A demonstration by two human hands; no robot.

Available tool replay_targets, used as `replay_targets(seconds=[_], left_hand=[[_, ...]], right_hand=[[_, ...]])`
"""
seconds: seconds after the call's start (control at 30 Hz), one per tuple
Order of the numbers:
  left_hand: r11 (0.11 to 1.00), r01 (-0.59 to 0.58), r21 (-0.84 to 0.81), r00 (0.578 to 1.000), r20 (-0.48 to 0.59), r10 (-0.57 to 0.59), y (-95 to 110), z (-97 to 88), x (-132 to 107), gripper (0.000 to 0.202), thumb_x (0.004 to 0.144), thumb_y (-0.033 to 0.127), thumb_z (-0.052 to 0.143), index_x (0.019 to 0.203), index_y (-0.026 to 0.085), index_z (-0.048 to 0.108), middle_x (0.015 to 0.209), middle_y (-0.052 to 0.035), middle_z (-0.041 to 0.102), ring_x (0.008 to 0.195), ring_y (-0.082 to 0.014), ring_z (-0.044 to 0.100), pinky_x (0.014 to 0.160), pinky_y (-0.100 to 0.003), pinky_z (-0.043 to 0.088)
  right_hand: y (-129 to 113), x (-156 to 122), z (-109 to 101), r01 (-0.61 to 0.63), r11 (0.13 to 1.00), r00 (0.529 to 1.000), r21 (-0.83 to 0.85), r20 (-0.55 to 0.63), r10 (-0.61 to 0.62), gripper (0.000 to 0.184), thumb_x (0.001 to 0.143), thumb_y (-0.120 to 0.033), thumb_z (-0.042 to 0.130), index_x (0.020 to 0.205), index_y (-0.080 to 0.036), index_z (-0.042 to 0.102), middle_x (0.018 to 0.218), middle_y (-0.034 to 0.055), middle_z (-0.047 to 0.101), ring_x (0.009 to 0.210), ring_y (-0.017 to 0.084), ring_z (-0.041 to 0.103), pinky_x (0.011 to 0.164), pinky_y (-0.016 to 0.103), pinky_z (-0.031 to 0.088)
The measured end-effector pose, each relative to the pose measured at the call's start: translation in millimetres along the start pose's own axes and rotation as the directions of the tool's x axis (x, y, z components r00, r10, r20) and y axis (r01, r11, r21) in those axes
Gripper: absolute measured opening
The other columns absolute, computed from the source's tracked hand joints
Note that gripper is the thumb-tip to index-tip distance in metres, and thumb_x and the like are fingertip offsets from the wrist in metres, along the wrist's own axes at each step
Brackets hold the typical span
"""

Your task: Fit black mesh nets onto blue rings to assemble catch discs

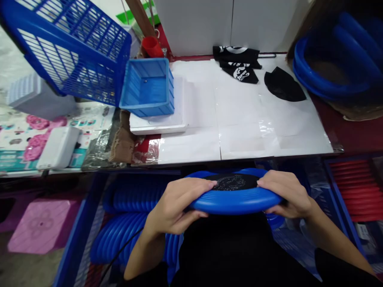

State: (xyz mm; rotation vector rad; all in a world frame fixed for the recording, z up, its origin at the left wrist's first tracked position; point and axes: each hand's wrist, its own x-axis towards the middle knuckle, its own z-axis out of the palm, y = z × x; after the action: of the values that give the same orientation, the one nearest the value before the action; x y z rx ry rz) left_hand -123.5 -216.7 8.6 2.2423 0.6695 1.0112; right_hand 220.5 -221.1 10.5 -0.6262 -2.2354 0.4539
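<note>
Between my hands is a blue frisbee-like disc (236,201) with a grooved rim and a black printed centre (235,182). It is held up just in front of the table edge, tilted so its top faces me. My left hand (179,201) grips the left rim, fingers over the top and thumb below. On the opposite side my right hand (287,193) holds the rim, fingertips touching the black centre. Black cloth pieces with white print (241,73) lie at the back of the table, with a plain black piece (284,83) to their right.
A white-covered table (194,147) spans the front. On it stand a blue bin (146,85) and a large tilted blue basket (77,52). Below are rows of blue discs (119,235), red discs (357,191) and a pink stool (42,225). Blue rings (329,89) sit in a container at right.
</note>
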Motion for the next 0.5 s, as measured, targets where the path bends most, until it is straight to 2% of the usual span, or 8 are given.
replay_targets(seconds=[0.13,0.27,0.33,0.43,0.5], left_hand=[[0.999,-0.008,-0.040,0.996,-0.084,0.004,-3.6,1.2,-6.7,0.049,0.107,0.046,0.064,0.144,0.014,0.067,0.125,-0.0160,0.082,0.128,-0.0316,0.075,0.112,-0.041,0.060],[0.996,0.002,-0.084,0.990,-0.137,-0.013,-29.6,-1.8,-11.1,0.046,0.106,0.046,0.065,0.140,0.016,0.070,0.122,-0.0144,0.083,0.136,-0.0341,0.070,0.113,-0.044,0.059],[0.993,0.038,-0.109,0.993,-0.107,-0.050,-42.6,-2.0,-10.0,0.045,0.106,0.048,0.063,0.139,0.018,0.070,0.121,-0.0147,0.083,0.139,-0.0357,0.068,0.112,-0.047,0.058],[0.992,0.100,-0.072,0.995,-0.012,-0.101,-49.1,-1.1,-1.0,0.045,0.102,0.049,0.069,0.137,0.019,0.071,0.120,-0.0147,0.082,0.124,-0.0345,0.075,0.106,-0.046,0.060],[0.993,0.117,-0.019,0.993,0.006,-0.117,-45.5,0.0,10.3,0.045,0.099,0.046,0.076,0.136,0.020,0.072,0.117,-0.0134,0.082,0.108,-0.0303,0.079,0.098,-0.042,0.062]], right_hand=[[-18.0,6.6,1.9,-0.051,0.997,0.999,-0.056,-0.020,0.050,0.053,0.109,-0.040,0.061,0.154,-0.012,0.057,0.100,0.0137,0.080,0.086,0.026,0.079,0.073,0.039,0.067],[-20.7,23.0,9.6,-0.121,0.989,0.992,-0.083,-0.045,0.117,0.047,0.107,-0.041,0.065,0.146,-0.015,0.061,0.101,0.0122,0.081,0.084,0.025,0.079,0.069,0.035,0.066],[-17.9,30.6,11.5,-0.152,0.983,0.988,-0.101,-0.007,0.153,0.042,0.107,-0.041,0.066,0.141,-0.015,0.063,0.101,0.0120,0.081,0.083,0.024,0.079,0.068,0.034,0.065],[-16.7,39.9,10.9,-0.233,0.963,0.966,-0.135,0.084,0.246,0.040,0.108,-0.044,0.065,0.137,-0.015,0.065,0.102,0.0117,0.081,0.084,0.023,0.079,0.070,0.033,0.066],[-18.1,45.9,9.0,-0.301,0.940,0.940,-0.160,0.115,0.320,0.043,0.106,-0.046,0.067,0.137,-0.016,0.066,0.109,0.0131,0.082,0.092,0.025,0.081,0.078,0.036,0.067]])
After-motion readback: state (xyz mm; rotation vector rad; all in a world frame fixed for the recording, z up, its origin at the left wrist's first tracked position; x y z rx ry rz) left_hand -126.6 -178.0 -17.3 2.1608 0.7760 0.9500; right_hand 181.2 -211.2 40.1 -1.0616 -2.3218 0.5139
